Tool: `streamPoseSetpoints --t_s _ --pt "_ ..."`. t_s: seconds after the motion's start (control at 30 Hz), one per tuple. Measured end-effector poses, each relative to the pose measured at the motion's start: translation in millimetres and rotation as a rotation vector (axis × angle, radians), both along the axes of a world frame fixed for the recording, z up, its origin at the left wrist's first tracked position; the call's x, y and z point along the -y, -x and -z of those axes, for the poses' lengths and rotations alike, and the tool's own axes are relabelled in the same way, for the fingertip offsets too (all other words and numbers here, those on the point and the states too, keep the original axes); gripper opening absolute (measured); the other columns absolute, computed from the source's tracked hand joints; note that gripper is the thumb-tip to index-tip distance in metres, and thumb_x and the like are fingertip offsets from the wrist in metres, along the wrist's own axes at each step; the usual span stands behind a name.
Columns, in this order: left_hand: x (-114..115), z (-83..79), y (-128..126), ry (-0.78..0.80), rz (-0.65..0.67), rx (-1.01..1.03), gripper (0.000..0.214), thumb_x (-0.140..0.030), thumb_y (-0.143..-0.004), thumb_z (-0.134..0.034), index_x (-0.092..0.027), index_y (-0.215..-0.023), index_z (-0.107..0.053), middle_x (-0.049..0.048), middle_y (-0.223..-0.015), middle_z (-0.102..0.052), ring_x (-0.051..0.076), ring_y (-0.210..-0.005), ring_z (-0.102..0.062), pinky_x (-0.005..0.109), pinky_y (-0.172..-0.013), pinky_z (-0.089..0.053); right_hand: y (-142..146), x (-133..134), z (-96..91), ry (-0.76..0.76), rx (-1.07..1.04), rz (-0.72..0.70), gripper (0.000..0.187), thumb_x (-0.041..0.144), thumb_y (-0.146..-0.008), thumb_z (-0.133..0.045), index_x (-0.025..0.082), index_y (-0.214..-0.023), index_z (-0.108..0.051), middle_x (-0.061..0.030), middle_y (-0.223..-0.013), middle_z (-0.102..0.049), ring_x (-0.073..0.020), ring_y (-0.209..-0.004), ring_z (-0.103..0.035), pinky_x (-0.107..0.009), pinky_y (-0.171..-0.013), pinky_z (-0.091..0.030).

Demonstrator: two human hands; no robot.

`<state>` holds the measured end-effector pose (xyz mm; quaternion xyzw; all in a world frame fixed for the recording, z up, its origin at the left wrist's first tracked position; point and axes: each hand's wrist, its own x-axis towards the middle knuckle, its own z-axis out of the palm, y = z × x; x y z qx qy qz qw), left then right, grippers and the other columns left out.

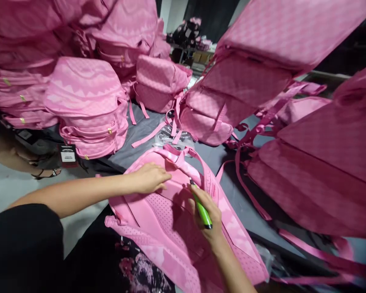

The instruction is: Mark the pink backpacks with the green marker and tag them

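A pink backpack (173, 211) lies before me with its padded, dotted back panel and shoulder straps facing up. My left hand (151, 178) is laid on the upper part of that panel, fingers stretched toward the middle. In my right hand (209, 207) is a bright green marker (203, 209), its dark tip pointing up and away over the panel. The top handle (173, 152) of the backpack is just beyond both hands. My right hand hides part of the right side of the panel.
Pink backpacks are stacked at the left, and one backpack (88, 101) there carries a black hang tag (68, 154). More checkered backpacks (323, 162) crowd the right. Clear plastic (173, 136) lies on the grey table cover (140, 122). A person's sandalled foot (47, 173) shows at left.
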<state>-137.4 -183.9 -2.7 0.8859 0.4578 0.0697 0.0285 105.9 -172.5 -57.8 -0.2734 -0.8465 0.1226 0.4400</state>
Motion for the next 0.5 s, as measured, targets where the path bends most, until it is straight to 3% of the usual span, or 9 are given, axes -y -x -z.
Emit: streamPoseSetpoints --t_s 0.1,0.2,0.27,0.33,0.43,0.5 --pt "-5 -4.5 16 -0.154 0.009 0.094 0.019 -0.024 -0.095 -0.053 -0.016 -0.105 -0.067 0.0087 -0.101 -0.071 0.022 -0.096 -0.064 0.037 -0.086 -0.049 21 -6 -1.1 -0.043 -0.05 -0.039 0.046 0.014 -0.089 -0.061 0.024 -0.134 -0.058 -0.0123 -0.119 -0.071 -0.0252 -0.11 -0.068 -0.046 -0.092 -0.058" --pt "-25 -13.2 21 -0.283 -0.114 0.208 0.031 -0.021 -0.093 -0.056 -0.015 -0.123 -0.061 0.014 -0.127 -0.062 0.026 -0.121 -0.053 0.041 -0.1 -0.043 44 -15 -1.8 -0.036 0.019 -0.021 0.04 0.017 -0.092 -0.058 0.023 -0.132 -0.059 -0.0118 -0.116 -0.072 -0.0248 -0.108 -0.068 -0.046 -0.09 -0.056" --pt "-43 -14.2 19 -0.22 -0.143 0.175 0.061 -0.027 -0.086 -0.069 -0.016 -0.141 -0.048 0.0179 -0.145 -0.049 0.031 -0.135 -0.041 0.045 -0.107 -0.037 55 -16 0.5 -0.033 0.043 0.044 0.037 0.019 -0.093 -0.057 0.023 -0.13 -0.06 -0.0114 -0.115 -0.072 -0.0253 -0.106 -0.069 -0.047 -0.09 -0.054" --pt "-60 -11.6 15 -0.103 -0.144 0.073 0.085 -0.033 -0.078 -0.077 -0.017 -0.15 -0.036 0.0187 -0.149 -0.045 0.035 -0.136 -0.039 0.048 -0.107 -0.035 60 -10 2.2 -0.017 0.01 0.082 0.033 0.02 -0.092 -0.058 0.022 -0.125 -0.062 -0.01 -0.108 -0.074 -0.0247 -0.099 -0.07 -0.045 -0.087 -0.054" --pt "-74 -4.5 10 0.008 -0.215 -0.048 0.091 -0.038 -0.076 -0.079 -0.021 -0.152 -0.033 0.0165 -0.138 -0.055 0.034 -0.12 -0.052 0.045 -0.098 -0.039 57 5 0.2 0.031 -0.016 0.042 0.029 0.017 -0.089 -0.059 0.022 -0.117 -0.063 -0.0077 -0.097 -0.072 -0.0223 -0.087 -0.069 -0.041 -0.08 -0.055" --pt "-75 0.3 10 -0.012 -0.219 -0.076 0.088 -0.038 -0.08 -0.075 -0.02 -0.153 -0.031 0.0173 -0.137 -0.055 0.033 -0.118 -0.053 0.044 -0.097 -0.039 52 11 -3.5 0.058 0.033 -0.001 0.032 0.016 -0.087 -0.061 0.022 -0.118 -0.063 -0.0092 -0.1 -0.071 -0.0231 -0.091 -0.068 -0.042 -0.082 -0.055"
